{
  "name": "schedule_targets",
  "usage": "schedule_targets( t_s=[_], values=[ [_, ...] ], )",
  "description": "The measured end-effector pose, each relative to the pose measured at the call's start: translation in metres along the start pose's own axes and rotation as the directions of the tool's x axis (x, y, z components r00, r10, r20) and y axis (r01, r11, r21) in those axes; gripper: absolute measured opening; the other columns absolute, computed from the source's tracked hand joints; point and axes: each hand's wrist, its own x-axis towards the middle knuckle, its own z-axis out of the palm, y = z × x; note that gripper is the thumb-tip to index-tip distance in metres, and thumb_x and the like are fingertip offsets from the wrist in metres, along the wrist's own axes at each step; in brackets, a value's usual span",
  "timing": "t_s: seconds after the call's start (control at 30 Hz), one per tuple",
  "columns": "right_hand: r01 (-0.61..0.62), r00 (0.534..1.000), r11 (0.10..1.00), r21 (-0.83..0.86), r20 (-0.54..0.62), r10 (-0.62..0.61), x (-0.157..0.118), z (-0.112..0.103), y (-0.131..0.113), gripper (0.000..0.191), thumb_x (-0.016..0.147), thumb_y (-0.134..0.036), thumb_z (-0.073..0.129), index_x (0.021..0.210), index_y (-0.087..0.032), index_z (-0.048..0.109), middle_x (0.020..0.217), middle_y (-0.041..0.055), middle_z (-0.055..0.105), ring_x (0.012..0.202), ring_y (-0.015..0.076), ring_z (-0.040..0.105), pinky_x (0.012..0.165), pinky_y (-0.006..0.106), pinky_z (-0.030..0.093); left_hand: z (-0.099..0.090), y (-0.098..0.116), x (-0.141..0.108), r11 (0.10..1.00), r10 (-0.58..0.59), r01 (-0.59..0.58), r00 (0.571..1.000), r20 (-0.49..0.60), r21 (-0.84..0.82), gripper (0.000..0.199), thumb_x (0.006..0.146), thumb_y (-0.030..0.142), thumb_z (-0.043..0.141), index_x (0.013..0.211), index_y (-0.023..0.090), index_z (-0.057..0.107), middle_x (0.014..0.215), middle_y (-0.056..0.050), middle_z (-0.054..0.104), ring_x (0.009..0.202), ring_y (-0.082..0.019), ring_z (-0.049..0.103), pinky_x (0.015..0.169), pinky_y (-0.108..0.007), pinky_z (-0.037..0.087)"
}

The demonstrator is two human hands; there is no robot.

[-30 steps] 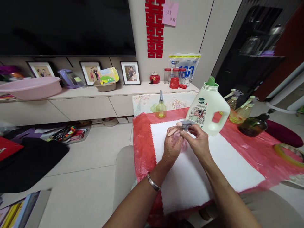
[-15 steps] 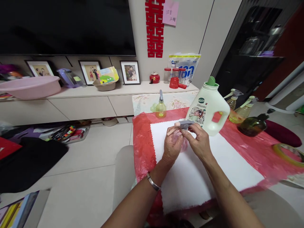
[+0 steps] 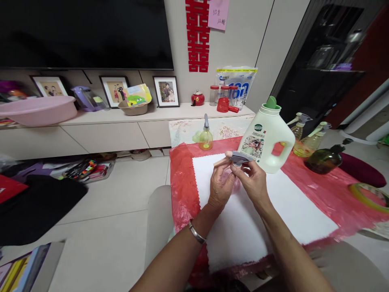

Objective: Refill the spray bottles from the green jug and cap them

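My left hand [image 3: 220, 186] is closed around a small clear pink spray bottle [image 3: 236, 186], mostly hidden behind the fingers. The fingers of my right hand [image 3: 254, 183] pinch the grey spray head [image 3: 240, 158] at the neck of this bottle. Its pale trigger [image 3: 221, 162] points left, over my left fingers. Both hands are above a white cloth [image 3: 243, 231] with a zigzag edge. Just beyond my right hand stands a pale green detergent jug [image 3: 275, 140], with a green piece in its open mouth.
Red plastic sheeting [image 3: 184, 186] covers the table under the cloth. A yellowish spray bottle [image 3: 206, 140] stands at the back. On the right are more spray bottles [image 3: 311, 140], a dark green bottle [image 3: 323, 161] and a tape roll [image 3: 369, 196]. A cabinet [image 3: 103, 136] runs behind.
The grey spray head has turned slightly in my right fingers and shows more of its top. My left hand keeps its hold on the bottle.
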Motion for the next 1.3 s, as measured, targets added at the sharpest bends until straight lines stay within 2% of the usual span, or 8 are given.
schedule_targets(
  t_s=[0.13, 0.33, 0.53, 0.77, 0.9, 1.1, 1.3],
  values=[
    [0.017, 0.998, 1.0, 0.003, 0.064, -0.017, 0.001, -0.008, 0.001, 0.057, 0.087, -0.065, 0.065, 0.102, -0.011, 0.071, 0.101, 0.0062, 0.058, 0.088, 0.0088, 0.057, 0.08, 0.019, 0.048, 0.001, -0.002, -0.002, 0.999, -0.031, 0.031, 1.0, 0.001, 0.017, 0.032, 0.093, 0.031, 0.063, 0.124, 0.021, 0.063, 0.127, -0.012, 0.066, 0.124, -0.028, 0.06, 0.11, -0.05, 0.047],
    [0.048, 0.998, 0.999, -0.022, 0.037, -0.047, 0.007, -0.007, -0.002, 0.053, 0.083, -0.064, 0.069, 0.099, -0.013, 0.074, 0.1, 0.0047, 0.058, 0.087, 0.008, 0.056, 0.079, 0.018, 0.047, -0.001, 0.006, 0.002, 1.0, -0.023, 0.023, 1.0, -0.005, 0.008, 0.029, 0.093, 0.027, 0.062, 0.121, 0.021, 0.064, 0.123, -0.01, 0.065, 0.121, -0.025, 0.06, 0.11, -0.046, 0.046],
    [0.039, 0.999, 0.998, -0.056, -0.009, -0.04, 0.01, -0.003, -0.01, 0.053, 0.079, -0.064, 0.073, 0.093, -0.013, 0.075, 0.096, 0.005, 0.058, 0.087, 0.0086, 0.057, 0.08, 0.019, 0.047, 0.001, 0.005, 0.0, 0.997, -0.073, 0.072, 0.997, -0.03, -0.034, 0.038, 0.092, 0.025, 0.063, 0.129, 0.022, 0.059, 0.125, -0.01, 0.064, 0.123, -0.025, 0.06, 0.111, -0.044, 0.045],
    [-0.032, 0.999, 0.999, 0.006, -0.042, 0.032, 0.007, 0.005, -0.002, 0.07, 0.075, -0.073, 0.073, 0.1, -0.008, 0.067, 0.097, 0.0075, 0.059, 0.084, 0.0104, 0.057, 0.075, 0.02, 0.05, 0.002, 0.0, -0.001, 0.997, 0.051, -0.05, 0.998, -0.027, 0.062, 0.04, 0.088, 0.015, 0.059, 0.128, 0.021, 0.06, 0.121, -0.009, 0.062, 0.119, -0.023, 0.061, 0.108, -0.043, 0.048],
    [-0.017, 0.996, 1.0, -0.026, -0.092, 0.015, 0.002, 0.005, -0.006, 0.065, 0.077, -0.068, 0.075, 0.102, -0.009, 0.068, 0.1, 0.007, 0.058, 0.087, 0.0095, 0.055, 0.08, 0.02, 0.048, 0.003, 0.002, -0.001, 0.993, 0.079, -0.074, 0.996, -0.05, 0.089, 0.038, 0.088, 0.014, 0.059, 0.125, 0.02, 0.061, 0.118, -0.01, 0.063, 0.115, -0.023, 0.062, 0.105, -0.042, 0.05],
    [0.014, 1.0, 0.999, -0.032, 0.01, -0.014, -0.004, -0.006, -0.006, 0.055, 0.087, -0.063, 0.067, 0.109, -0.013, 0.071, 0.108, 0.0074, 0.058, 0.097, 0.0108, 0.057, 0.088, 0.022, 0.049, 0.003, 0.007, 0.0, 0.995, 0.044, -0.04, 0.998, -0.052, 0.087, 0.033, 0.089, 0.018, 0.061, 0.121, 0.02, 0.063, 0.116, -0.009, 0.065, 0.114, -0.023, 0.063, 0.104, -0.042, 0.051],
    [-0.006, 1.0, 1.0, 0.012, 0.017, 0.006, 0.002, -0.005, 0.002, 0.058, 0.083, -0.063, 0.071, 0.107, -0.011, 0.067, 0.105, 0.0076, 0.058, 0.097, 0.0111, 0.057, 0.091, 0.023, 0.05, 0.002, 0.007, 0.0, 0.997, 0.044, -0.041, 0.998, -0.047, 0.073, 0.034, 0.088, 0.017, 0.06, 0.121, 0.02, 0.062, 0.117, -0.009, 0.063, 0.115, -0.023, 0.062, 0.105, -0.043, 0.05]
  ],
)
